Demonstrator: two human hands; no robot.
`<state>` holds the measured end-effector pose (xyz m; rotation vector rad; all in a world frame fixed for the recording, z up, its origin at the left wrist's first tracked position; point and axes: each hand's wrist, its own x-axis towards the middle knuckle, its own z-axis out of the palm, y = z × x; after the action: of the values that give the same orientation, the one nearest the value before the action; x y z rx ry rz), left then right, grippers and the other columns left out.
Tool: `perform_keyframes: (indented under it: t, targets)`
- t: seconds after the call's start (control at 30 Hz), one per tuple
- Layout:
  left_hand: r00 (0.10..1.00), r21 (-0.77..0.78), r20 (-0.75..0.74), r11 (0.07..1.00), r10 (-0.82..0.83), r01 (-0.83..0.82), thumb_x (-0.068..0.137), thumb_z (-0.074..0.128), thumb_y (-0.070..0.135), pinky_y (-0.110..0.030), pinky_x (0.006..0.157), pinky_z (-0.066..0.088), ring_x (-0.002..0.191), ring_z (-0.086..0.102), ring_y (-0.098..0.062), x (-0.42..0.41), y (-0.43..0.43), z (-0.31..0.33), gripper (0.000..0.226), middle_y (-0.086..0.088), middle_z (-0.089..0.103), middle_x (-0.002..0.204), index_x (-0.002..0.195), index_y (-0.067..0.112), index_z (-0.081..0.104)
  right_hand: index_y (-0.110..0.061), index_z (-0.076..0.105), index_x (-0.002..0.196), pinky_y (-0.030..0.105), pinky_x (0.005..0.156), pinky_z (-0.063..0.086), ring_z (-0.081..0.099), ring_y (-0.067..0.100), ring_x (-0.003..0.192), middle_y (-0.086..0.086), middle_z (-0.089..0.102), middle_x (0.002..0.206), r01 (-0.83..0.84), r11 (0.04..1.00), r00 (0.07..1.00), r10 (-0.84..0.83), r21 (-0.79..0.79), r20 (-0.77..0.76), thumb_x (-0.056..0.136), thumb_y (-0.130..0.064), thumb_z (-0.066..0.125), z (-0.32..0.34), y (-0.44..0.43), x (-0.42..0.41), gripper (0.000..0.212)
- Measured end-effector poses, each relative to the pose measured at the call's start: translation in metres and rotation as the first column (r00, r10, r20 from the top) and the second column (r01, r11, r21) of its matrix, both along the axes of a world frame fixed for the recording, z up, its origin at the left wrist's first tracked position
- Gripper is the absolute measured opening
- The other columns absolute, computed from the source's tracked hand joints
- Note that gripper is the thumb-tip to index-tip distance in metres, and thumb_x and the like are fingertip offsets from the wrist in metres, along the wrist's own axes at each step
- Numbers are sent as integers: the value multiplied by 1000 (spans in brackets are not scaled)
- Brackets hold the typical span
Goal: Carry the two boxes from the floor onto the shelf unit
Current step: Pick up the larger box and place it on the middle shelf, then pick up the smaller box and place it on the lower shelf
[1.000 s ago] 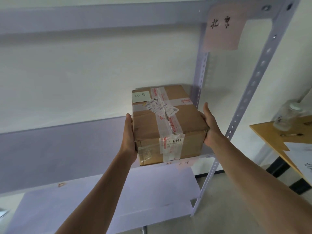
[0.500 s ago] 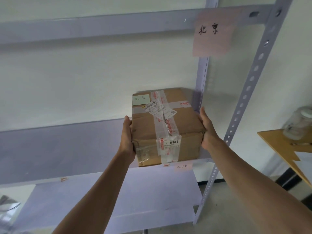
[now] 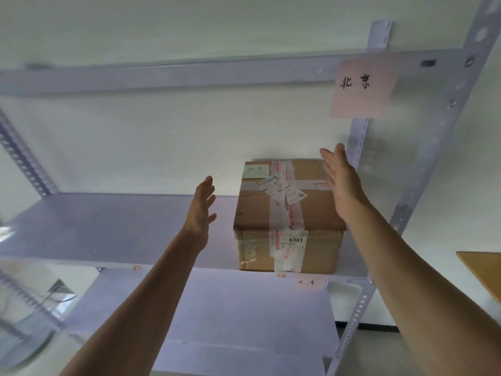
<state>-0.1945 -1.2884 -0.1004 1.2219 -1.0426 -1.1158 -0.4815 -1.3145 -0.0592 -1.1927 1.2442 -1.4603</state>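
Note:
A brown cardboard box [image 3: 288,213], taped over and marked 6141 with a small green note on top, rests on the right end of the grey shelf board [image 3: 108,226] of the shelf unit. My left hand [image 3: 202,210] hovers a short way left of the box, fingers apart, touching nothing. My right hand [image 3: 341,183] is raised flat above the box's right edge, also holding nothing. Only this one box is in view.
A pink paper label [image 3: 362,89] hangs from the upper shelf beam [image 3: 189,74]. The perforated right post [image 3: 423,169] stands close to the box. A lower shelf board [image 3: 244,316] lies beneath. A wooden table corner [image 3: 485,270] juts in at the right.
Both hands have come off the box, which now rests on the shelf board. The hands have spread apart and opened, and the view has tilted upward.

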Motion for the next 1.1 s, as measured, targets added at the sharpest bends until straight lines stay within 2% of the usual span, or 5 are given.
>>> perform_keyframes:
  t: [0.27,0.37,0.53,0.93,1.1]
  targets:
    - [979,-9,-29,979,203,-203,112,37,48,-58,125,30,155,41,-24,54,56,34,49,-1,42,170,156,29,47,-24,41,155,42,126,18,32,11,151,-6,33,166,-288,957,958,288,-34,-11,105,-60,26,22,4,102,63]
    - [955,-7,-22,955,297,-297,110,42,48,-54,124,31,156,40,-22,81,88,37,40,-1,44,169,146,33,51,-21,41,155,41,126,19,33,11,151,-6,35,165,-421,907,907,421,-27,-8,106,-57,28,21,17,151,62]
    - [902,4,3,902,432,-432,113,36,45,-54,122,29,157,37,-23,145,148,24,48,-1,42,170,155,26,47,-21,43,154,38,125,23,34,10,150,-8,38,163,-595,804,804,595,-3,-14,107,-54,29,13,48,239,59]
    - [694,116,-27,691,720,-713,108,46,46,-44,108,37,151,44,-19,330,352,-4,35,1,48,166,136,30,59,-23,41,155,40,126,21,33,13,151,-3,36,165,-826,561,561,828,57,-16,106,-57,28,-19,200,479,61]
    - [604,168,-36,601,796,-782,108,46,41,-43,105,37,144,48,-18,399,444,-16,19,3,53,157,123,35,56,-18,43,154,40,125,24,34,16,151,0,38,164,-884,462,463,886,78,-1,107,-54,29,-34,278,574,61]
